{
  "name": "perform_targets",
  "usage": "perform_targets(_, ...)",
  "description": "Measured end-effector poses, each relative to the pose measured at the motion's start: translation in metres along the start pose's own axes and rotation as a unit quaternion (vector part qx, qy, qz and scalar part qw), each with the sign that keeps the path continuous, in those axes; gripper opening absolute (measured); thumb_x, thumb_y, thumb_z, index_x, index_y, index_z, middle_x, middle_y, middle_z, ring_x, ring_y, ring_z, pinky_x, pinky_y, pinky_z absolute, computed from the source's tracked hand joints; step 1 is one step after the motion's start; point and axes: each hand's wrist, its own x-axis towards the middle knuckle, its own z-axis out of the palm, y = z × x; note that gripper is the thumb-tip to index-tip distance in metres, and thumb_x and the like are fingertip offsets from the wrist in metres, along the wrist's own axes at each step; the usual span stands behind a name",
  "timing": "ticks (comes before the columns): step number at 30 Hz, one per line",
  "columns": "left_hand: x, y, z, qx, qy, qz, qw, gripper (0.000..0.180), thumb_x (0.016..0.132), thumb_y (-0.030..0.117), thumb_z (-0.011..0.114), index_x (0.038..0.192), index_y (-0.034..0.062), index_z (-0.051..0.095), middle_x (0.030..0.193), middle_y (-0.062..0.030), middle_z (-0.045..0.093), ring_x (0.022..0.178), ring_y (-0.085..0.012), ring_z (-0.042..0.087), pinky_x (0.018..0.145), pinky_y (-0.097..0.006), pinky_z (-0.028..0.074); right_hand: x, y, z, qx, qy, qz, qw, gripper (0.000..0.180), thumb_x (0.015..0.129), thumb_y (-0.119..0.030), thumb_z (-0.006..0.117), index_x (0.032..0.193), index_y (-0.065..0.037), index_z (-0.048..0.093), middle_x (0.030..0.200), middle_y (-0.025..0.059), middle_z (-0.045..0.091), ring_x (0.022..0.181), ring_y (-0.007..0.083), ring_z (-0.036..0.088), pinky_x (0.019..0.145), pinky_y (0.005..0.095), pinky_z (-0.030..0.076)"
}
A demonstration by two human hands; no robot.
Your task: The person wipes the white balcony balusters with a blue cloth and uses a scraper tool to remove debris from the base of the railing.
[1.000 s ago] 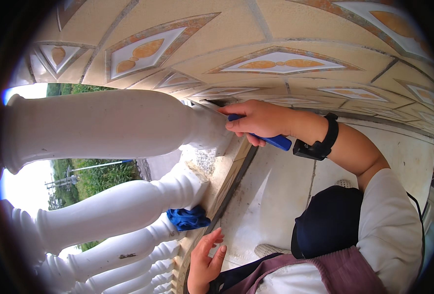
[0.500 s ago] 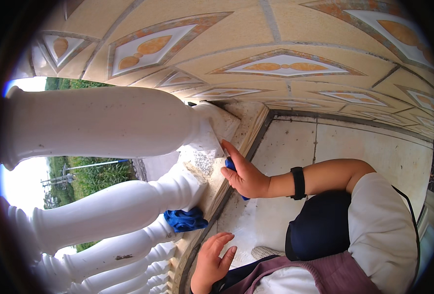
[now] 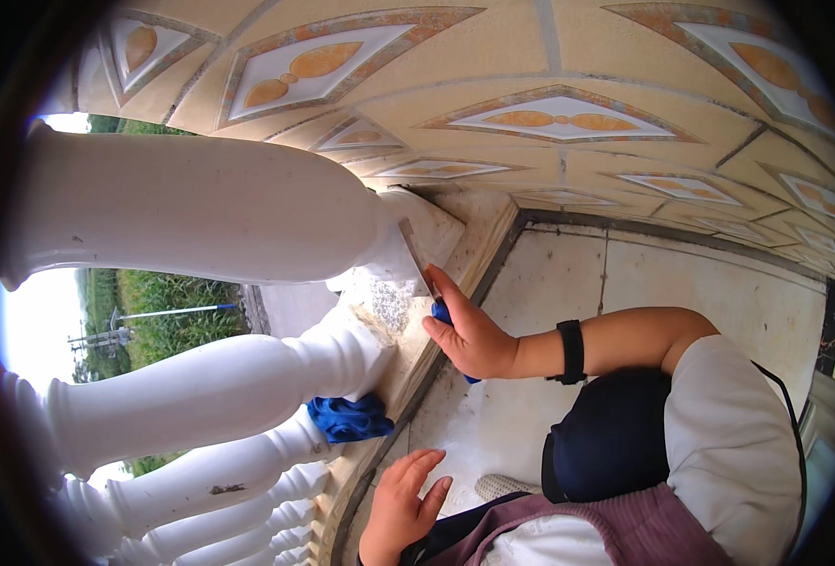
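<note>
My right hand (image 3: 469, 330) grips a scraper with a blue handle (image 3: 443, 313). Its metal blade (image 3: 414, 255) rests on the speckled ledge at the foot of the upper white baluster (image 3: 200, 212). A black band sits on that wrist. My left hand (image 3: 406, 500) hangs lower down with its fingers apart, holding nothing, close to the edge of the balustrade base (image 3: 408, 373). A crumpled blue cloth (image 3: 350, 418) lies on the base at the foot of the second baluster (image 3: 210, 391).
Several more white balusters (image 3: 200, 486) run down to the lower left, with grass and a pole outside beyond them. A tan patterned tile wall (image 3: 550, 113) fills the top. A pale floor (image 3: 625, 283) lies to the right, by my bent knee in dark trousers.
My right hand dropped from the upper baluster's foot down along the ledge, and the scraper blade now shows against the baluster's base. My left hand stayed low.
</note>
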Motion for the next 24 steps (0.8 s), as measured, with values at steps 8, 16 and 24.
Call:
perform_targets(8, -0.005, 0.003, 0.0, 0.025, 0.011, 0.006, 1.0, 0.03, 0.077, 0.013, 0.063, 0.105, 0.0044, 0.058, 0.103, -0.0139, 0.059, 0.092, -0.0314, 0.057, 0.078, -0.036, 0.045, 0.004, -0.004, 0.001, -0.019, 0.017, 0.001, 1.0, 0.058, 0.091, -0.014, 0.046, 0.135, 0.007, 0.014, 0.128, 0.0231, 0.04, 0.117, 0.0319, 0.042, 0.097, 0.0319, 0.032)
perform_targets(16, -0.004, 0.006, -0.001, 0.022, 0.008, 0.009, 1.0, 0.031, 0.077, 0.014, 0.064, 0.106, 0.0046, 0.057, 0.104, -0.0138, 0.059, 0.091, -0.0314, 0.056, 0.077, -0.036, 0.045, -0.003, 0.005, -0.036, -0.134, -0.055, -0.034, 0.989, 0.061, 0.09, -0.017, 0.049, 0.137, 0.002, 0.016, 0.123, 0.0208, 0.045, 0.101, 0.0303, 0.049, 0.086, 0.0333, 0.041)
perform_targets(24, -0.002, 0.02, -0.009, 0.025, 0.002, -0.009, 1.0, 0.03, 0.076, 0.009, 0.064, 0.105, 0.0015, 0.058, 0.103, -0.0171, 0.058, 0.095, -0.033, 0.056, 0.082, -0.035, 0.045, 0.011, -0.006, -0.095, -0.252, -0.082, 0.001, 0.964, 0.047, 0.088, -0.018, 0.052, 0.132, -0.011, 0.037, 0.093, 0.0076, 0.058, 0.071, 0.0181, 0.055, 0.064, 0.0294, 0.047)
